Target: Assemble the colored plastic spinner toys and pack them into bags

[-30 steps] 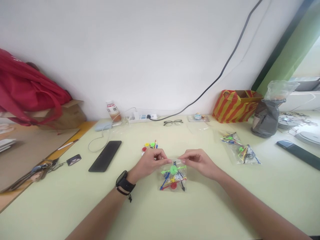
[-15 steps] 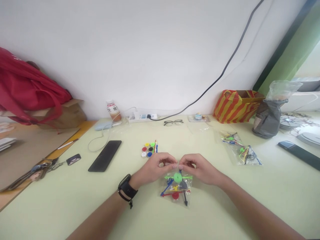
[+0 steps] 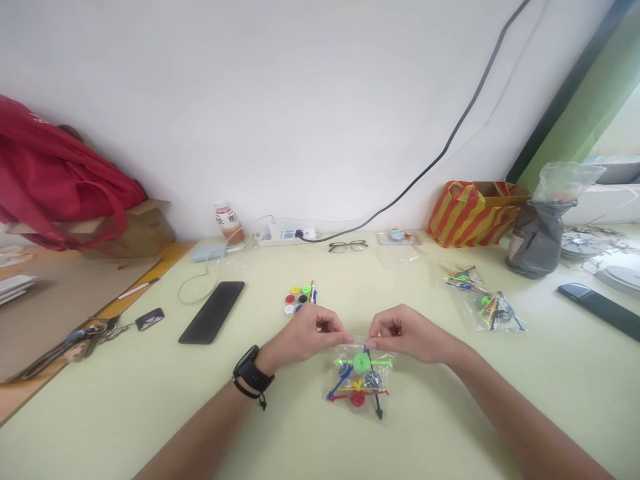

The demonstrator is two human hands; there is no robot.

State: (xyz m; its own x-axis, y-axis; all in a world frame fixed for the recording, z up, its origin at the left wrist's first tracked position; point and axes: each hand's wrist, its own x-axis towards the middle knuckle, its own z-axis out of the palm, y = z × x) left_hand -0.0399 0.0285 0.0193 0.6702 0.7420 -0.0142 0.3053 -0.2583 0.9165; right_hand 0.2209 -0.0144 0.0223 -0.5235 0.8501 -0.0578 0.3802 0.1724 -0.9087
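A clear plastic bag (image 3: 367, 410) hangs just above or rests on the pale green table, its top edge toward the wall. Inside are coloured plastic arrows and round discs, among them a green disc (image 3: 362, 363) and a red disc (image 3: 357, 399). My left hand (image 3: 316, 333) pinches the bag's upper left edge between thumb and finger. At the upper right edge, my right hand (image 3: 413, 337) pinches it the same way. Beyond my left hand lie small coloured discs (image 3: 290, 299) and thin arrows (image 3: 313, 291), partly hidden by that hand.
Two filled bags (image 3: 500, 312) lie to the right. A black phone (image 3: 212, 312) and keys (image 3: 83, 340) are on the left. Glasses (image 3: 348, 246), a power strip (image 3: 286, 236) and a bottle (image 3: 227, 221) sit by the wall. A striped bag (image 3: 463, 217) stands back right.
My hands have moved apart along the bag's top edge, from nearly touching to a gap between them. The bag has shifted slightly right and toward me.
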